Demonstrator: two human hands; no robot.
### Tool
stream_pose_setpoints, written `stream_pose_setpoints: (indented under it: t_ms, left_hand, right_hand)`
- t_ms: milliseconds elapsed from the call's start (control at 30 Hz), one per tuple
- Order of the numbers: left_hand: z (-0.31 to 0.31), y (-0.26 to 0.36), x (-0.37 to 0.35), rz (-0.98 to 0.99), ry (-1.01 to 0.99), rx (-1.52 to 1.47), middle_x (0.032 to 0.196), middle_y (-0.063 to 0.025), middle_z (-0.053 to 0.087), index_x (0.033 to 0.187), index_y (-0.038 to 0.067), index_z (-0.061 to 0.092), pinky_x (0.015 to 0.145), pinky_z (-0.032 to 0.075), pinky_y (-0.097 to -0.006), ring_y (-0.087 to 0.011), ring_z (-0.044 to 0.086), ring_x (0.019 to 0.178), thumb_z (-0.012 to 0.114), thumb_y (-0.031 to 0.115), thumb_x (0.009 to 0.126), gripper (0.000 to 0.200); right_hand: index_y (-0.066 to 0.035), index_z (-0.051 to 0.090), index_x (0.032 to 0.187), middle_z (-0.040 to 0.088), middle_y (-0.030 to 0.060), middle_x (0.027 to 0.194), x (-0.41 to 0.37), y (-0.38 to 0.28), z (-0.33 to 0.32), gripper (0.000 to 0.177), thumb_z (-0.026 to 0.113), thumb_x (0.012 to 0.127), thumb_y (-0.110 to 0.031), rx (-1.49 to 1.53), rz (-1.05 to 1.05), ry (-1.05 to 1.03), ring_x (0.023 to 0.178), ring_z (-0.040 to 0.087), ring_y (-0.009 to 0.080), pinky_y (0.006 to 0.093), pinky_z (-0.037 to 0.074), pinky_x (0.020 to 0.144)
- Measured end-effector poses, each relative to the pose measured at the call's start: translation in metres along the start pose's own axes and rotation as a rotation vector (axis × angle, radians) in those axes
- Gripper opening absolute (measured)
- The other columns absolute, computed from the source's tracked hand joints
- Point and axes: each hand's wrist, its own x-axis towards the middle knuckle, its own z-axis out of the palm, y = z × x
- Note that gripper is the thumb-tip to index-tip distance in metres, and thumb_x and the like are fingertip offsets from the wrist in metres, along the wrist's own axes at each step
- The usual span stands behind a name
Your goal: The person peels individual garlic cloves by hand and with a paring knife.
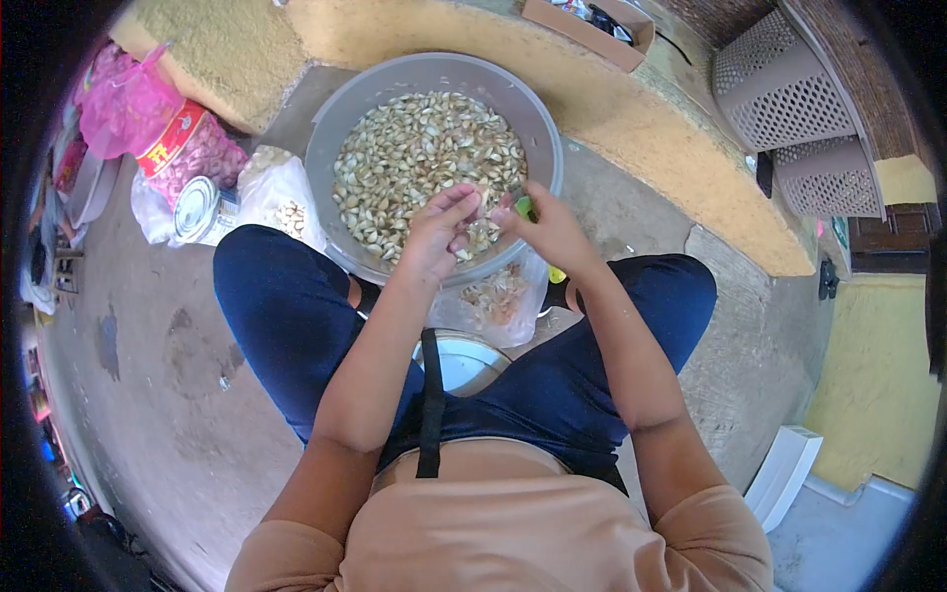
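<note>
Two hands work close together over the near side of the wide grey tub (538,143). The left hand (434,237) pinches what looks like a garlic clove (483,204) in its fingertips; the right hand (552,235) closes around a small green-handled tool (524,207), its cutting edge too small to make out. Many pale cloves (424,163) lie in the tub, and a plastic bag of papery scraps (498,296) sits just beside its near rim, between the knees.

Good handling here seems to mean a light but firm pinch low on the clove, the left fingertips tucked behind the edge. Short strokes, with the right thumb as a steady stop, should lift skin without gouging flesh. A damp clove could slip, so both wrists are best kept low and loose.
</note>
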Motion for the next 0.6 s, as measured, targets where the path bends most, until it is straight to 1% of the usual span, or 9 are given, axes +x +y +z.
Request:
stream_pose_setpoints:
  t_ms: [100,200,300,400,500,600]
  left_hand:
    - [-0.003,-0.003,0.003,0.002,-0.088,0.059,0.076,0.0003,0.054,0.091,0.007,0.052,0.033,0.027,-0.0145,-0.0037,0.048,0.059,0.057,0.012,0.078,0.015]
    - [0.002,-0.005,0.000,0.028,-0.087,0.122,0.078,-0.0015,0.056,0.088,0.007,0.052,0.034,0.026,-0.0142,-0.0043,0.050,0.060,0.056,0.010,0.078,0.011]
    - [0.004,-0.006,-0.002,0.034,-0.093,0.229,0.080,-0.0031,0.057,0.088,0.005,0.053,0.034,0.025,-0.0139,-0.0049,0.051,0.062,0.054,0.010,0.079,0.010]
    - [0.012,0.000,-0.007,0.001,0.003,0.309,0.079,-0.0040,0.058,0.089,0.003,0.054,0.034,0.024,-0.0139,-0.0046,0.051,0.060,0.054,0.011,0.079,0.013]
    - [0.019,0.005,-0.011,0.023,0.033,0.387,0.075,-0.0049,0.059,0.089,0.002,0.059,0.035,0.026,-0.0161,-0.0034,0.046,0.052,0.057,0.011,0.077,0.015]
    - [0.021,0.006,-0.014,0.120,-0.025,0.489,0.076,-0.0054,0.060,0.089,0.001,0.059,0.037,0.029,-0.0175,-0.0043,0.049,0.055,0.057,0.014,0.078,0.017]
  right_hand:
    - [0.002,0.053,0.083,0.053,0.0144,0.065,0.002,-0.005,-0.004,0.041,0.062,0.072,-0.036,0.275,0.146,-0.001,0.059,0.052,0.0192,0.0317,0.040,0.055]
    - [0.002,0.053,0.081,0.053,0.0147,0.066,0.000,-0.004,0.003,0.037,0.064,0.071,-0.033,0.084,0.017,0.041,0.060,0.052,0.0210,0.0326,0.039,0.055]
    - [0.002,0.054,0.079,0.052,0.0152,0.065,0.003,0.007,0.011,0.035,0.065,0.070,-0.030,0.074,0.052,0.080,0.059,0.051,0.0251,0.0336,0.039,0.054]
    - [0.002,0.054,0.078,0.053,0.0168,0.067,0.004,0.007,0.007,0.033,0.066,0.069,-0.027,-0.105,-0.034,0.126,0.062,0.052,0.0304,0.0358,0.040,0.057]
    - [0.001,0.055,0.079,0.054,0.0167,0.071,0.001,-0.001,0.006,0.030,0.067,0.067,-0.024,-0.221,-0.163,0.197,0.067,0.053,0.0326,0.0374,0.042,0.059]
    - [0.000,0.056,0.081,0.054,0.0162,0.074,0.000,0.001,0.009,0.030,0.067,0.065,-0.022,-0.244,-0.176,0.206,0.070,0.054,0.0327,0.0379,0.042,0.061]
